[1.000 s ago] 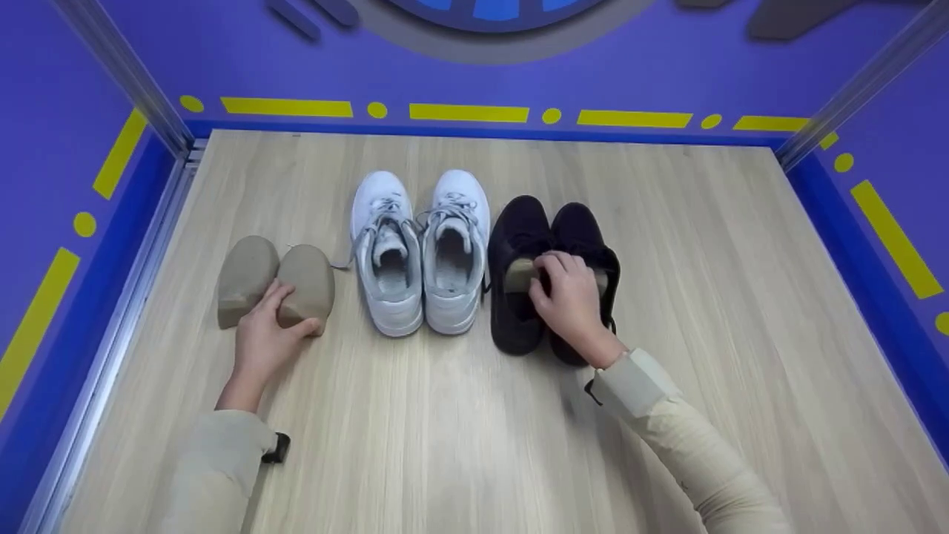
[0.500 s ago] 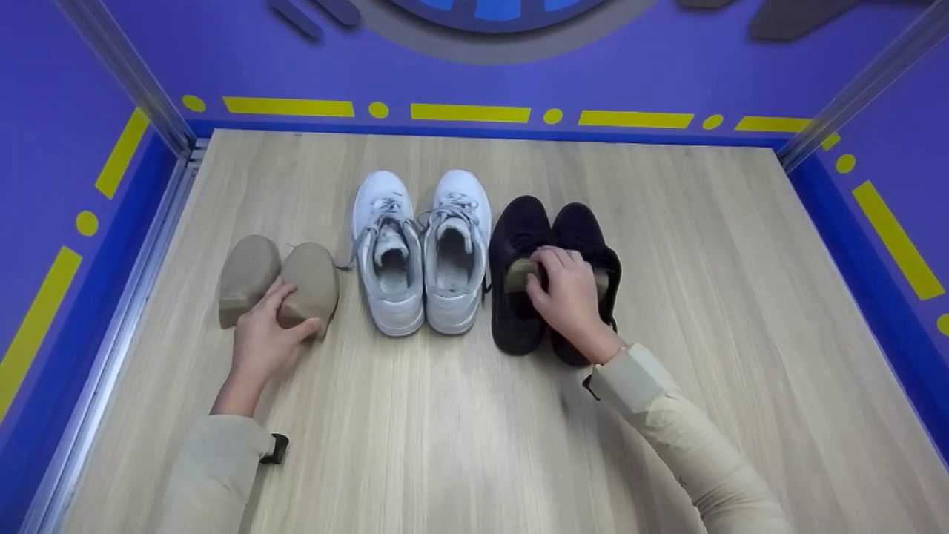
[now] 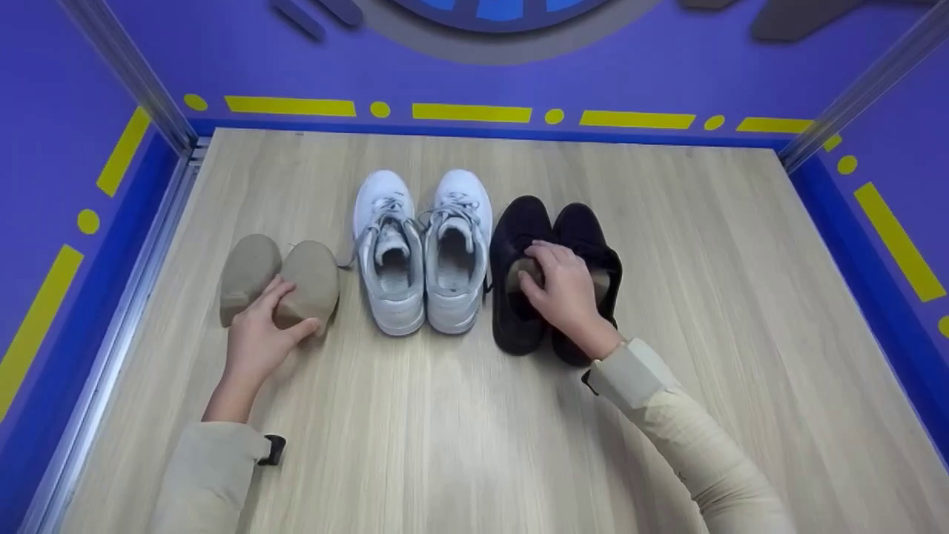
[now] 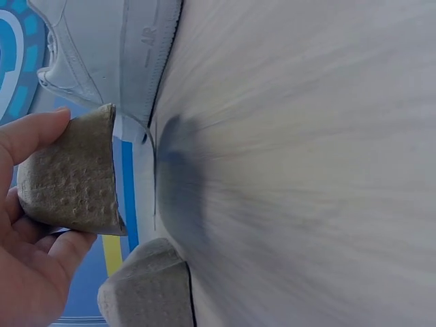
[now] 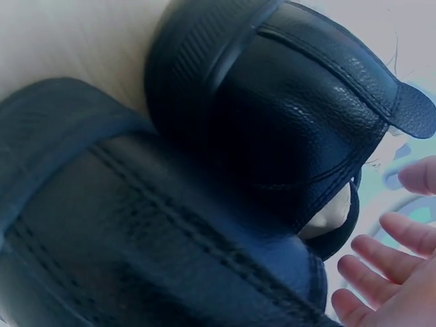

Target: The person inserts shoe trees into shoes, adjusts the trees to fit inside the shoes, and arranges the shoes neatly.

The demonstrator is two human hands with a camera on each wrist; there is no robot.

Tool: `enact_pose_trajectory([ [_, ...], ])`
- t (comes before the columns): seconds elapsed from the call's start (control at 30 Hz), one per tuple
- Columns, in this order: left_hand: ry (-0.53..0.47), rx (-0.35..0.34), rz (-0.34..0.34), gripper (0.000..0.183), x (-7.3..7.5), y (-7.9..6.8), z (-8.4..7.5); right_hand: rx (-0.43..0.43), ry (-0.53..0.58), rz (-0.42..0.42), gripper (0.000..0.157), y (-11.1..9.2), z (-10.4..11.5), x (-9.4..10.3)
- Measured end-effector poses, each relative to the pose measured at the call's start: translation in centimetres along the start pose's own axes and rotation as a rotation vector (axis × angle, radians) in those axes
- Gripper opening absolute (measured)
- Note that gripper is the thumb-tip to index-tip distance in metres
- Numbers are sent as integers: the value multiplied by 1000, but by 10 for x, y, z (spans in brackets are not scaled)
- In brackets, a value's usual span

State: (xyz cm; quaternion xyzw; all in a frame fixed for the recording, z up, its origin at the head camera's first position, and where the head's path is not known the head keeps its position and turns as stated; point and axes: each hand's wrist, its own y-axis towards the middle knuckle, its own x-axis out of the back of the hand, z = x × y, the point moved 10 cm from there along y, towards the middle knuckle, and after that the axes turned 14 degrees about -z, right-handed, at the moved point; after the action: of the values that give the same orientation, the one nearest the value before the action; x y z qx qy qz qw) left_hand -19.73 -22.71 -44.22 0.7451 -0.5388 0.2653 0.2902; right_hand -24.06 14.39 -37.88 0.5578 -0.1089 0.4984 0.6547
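Observation:
My left hand grips a beige moulded-pulp shoe insert between thumb and fingers. The left wrist view shows this insert raised off the tabletop, its shadow beneath. A matching shoe insert lies beside it on the left. Over a pair of black shoes is my right hand, its fingers spread in the right wrist view. They hover at or near the beige insert inside the left black shoe; contact cannot be made out. Another insert shows partly inside the right black shoe.
Between the hands stands a pair of white laced sneakers, toes toward the back wall. One lace trails out to the left, close to the held insert. Blue panels bound the wooden tabletop at back and sides.
The left hand has tilted and lifted the right-hand loose insert slightly, while its wrist shifted left. The right hand's fingers have moved a little left and loosened over the black shoe.

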Motion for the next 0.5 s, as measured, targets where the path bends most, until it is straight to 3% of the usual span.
enact_pose_trajectory([
  [0.5,29,-25,-8,63,21,-5,-19,-28,51,114,35,8,3,-6],
])
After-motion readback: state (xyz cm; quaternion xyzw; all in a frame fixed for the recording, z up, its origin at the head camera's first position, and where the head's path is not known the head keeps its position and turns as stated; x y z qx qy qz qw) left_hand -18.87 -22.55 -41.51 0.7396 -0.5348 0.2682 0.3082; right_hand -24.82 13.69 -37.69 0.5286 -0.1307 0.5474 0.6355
